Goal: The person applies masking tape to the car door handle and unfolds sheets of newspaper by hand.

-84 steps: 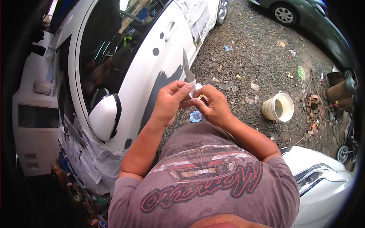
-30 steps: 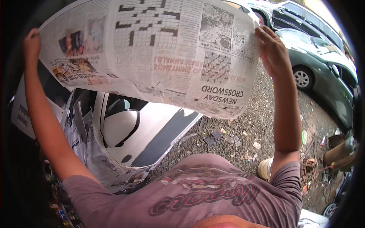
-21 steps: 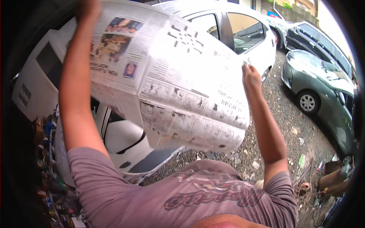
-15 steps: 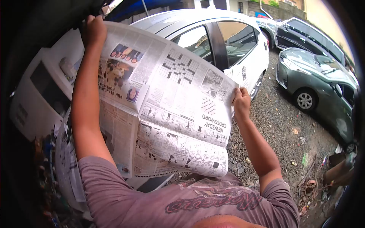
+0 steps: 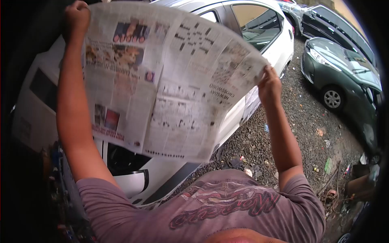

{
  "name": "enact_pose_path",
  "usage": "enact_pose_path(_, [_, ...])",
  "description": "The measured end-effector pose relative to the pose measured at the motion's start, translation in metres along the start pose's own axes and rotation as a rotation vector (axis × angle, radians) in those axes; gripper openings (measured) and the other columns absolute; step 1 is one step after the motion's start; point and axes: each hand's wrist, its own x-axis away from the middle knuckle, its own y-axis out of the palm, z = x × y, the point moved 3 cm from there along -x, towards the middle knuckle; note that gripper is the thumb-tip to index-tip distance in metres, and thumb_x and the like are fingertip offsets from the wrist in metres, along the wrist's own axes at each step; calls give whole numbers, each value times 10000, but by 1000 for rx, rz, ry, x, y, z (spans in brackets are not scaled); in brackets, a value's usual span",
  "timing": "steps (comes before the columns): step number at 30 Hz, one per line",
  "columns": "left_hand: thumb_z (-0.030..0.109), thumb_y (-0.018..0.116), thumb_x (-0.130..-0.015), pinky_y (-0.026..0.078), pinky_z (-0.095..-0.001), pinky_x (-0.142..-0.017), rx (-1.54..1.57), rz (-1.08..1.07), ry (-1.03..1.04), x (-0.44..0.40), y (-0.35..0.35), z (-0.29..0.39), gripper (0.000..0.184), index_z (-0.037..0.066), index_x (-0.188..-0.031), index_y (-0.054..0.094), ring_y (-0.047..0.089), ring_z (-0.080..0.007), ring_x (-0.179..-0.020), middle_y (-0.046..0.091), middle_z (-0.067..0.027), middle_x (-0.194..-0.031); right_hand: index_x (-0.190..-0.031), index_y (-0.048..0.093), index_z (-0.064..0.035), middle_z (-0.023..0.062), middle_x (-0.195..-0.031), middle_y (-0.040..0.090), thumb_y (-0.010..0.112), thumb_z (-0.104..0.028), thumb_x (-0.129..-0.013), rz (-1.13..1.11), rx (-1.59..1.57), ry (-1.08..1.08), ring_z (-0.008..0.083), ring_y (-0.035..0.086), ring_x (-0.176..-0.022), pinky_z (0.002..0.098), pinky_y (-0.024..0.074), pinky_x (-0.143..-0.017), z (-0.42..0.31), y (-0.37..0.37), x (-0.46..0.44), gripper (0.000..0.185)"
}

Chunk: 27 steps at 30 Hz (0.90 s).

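Observation:
A wide newspaper sheet [image 5: 121, 89] is stretched between my two hands, its print upside down in the head view. It shows colour photos on the left, and a crossword grid and comic strips on the right. My left hand [image 5: 77, 18] is closed on the upper left corner. At the right edge, my right hand [image 5: 270, 85] is closed on the upper right corner, with its fingers on the paper. The sheet's lower edge hangs free above my shirt [image 5: 202, 202] and hides part of the white car [image 5: 162, 182] behind it.
A dark green car [image 5: 344, 73] stands at the right on gravel [image 5: 259, 141], with a dark vehicle [image 5: 336, 30] behind it. Scraps of litter and a green piece of plastic [image 5: 328, 165] lie on the ground. Clutter fills the dim lower left.
Both hands have risen and moved apart, lifting the newspaper. Its lower edge has swung up off my shirt, uncovering more of the white car, and the sheet looks blurrier.

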Motion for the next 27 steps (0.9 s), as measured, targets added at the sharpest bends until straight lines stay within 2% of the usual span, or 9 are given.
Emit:
enact_pose_path(4, [95,528,-977,385,-497,-790,619,253,-148,-46,-101,30,48,126,-940,529,446,-257,-871,501,-77,-959,-1553,483,18,185,-1539,579,537,-332,-1113,-515,-298,-149,343,556,-1421,551,421,-1204,-92,-43,-47,565])
enact_pose_path(7, [-66,429,-961,209,-523,-636,639,364,79,-67,-196,87,336,122,-723,284,160,-190,-631,249,-39,-687,-1615,410,25,231,-1588,522,496,-359,-1123,-1016,-497,-132,393,519,-1461,615,422,-1206,-165,-8,-4,631])
enact_pose_path(9, [112,532,-1017,371,-467,-840,178,471,392,-91,-223,-4,61,93,-1037,478,429,-245,-887,495,-82,-975,-1596,442,16,216,-1578,525,526,-362,-1108,-942,-316,-116,376,535,-1427,588,433,-1190,-154,-13,-16,623])
enact_pose_path(11, [289,637,-1074,533,-412,-1043,-292,540,710,-91,-249,-33,359,63,-1351,672,698,-302,-1144,740,-126,-1263,-1576,475,7,202,-1567,528,555,-365,-1093,-786,-58,-49,359,551,-1394,561,445,-1174,-126,-25,-45,615])
enact_pose_path(12, [270,628,-1084,531,-410,-1058,-540,434,620,-66,-248,-37,372,40,-1374,644,693,-301,-1145,732,-139,-1238,-1567,491,3,195,-1562,529,570,-366,-1086,-731,64,-2,350,560,-1377,547,451,-1166,-110,-28,-53,611])
enact_pose_path(14, [134,618,-1040,554,-403,-1012,134,287,184,-22,-240,-9,219,46,-1230,681,711,-284,-1099,735,-129,-1145,-1547,523,-6,180,-1551,532,600,-369,-1072,-684,256,94,333,576,-1343,520,462,-1149,-79,-28,-72,603])
enact_pose_path(15, [17,617,-986,578,-398,-952,1034,206,-184,6,-226,25,160,75,-1061,745,734,-269,-1053,746,-106,-1079,-1538,539,-11,173,-1545,533,615,-371,-1064,-694,335,122,325,584,-1327,507,468,-1141,-63,-25,-74,599])
enact_pose_path(20, [-109,598,-940,511,-293,-916,655,-154,-197,140,-236,26,148,31,-930,645,644,-160,-935,682,-62,-954,-1459,640,-83,95,-1299,558,778,-169,-956,-892,680,-98,237,607,-1189,375,491,-1066,13,7,-58,529])
enact_pose_path(27, [-6,785,-854,509,-330,-947,315,-449,-170,283,-306,-95,191,87,-826,621,650,-169,-889,649,-72,-866,-1538,580,-115,213,-1495,489,845,-361,-897,-1054,737,-221,419,483,-1442,458,398,-1203,80,47,-5,735])
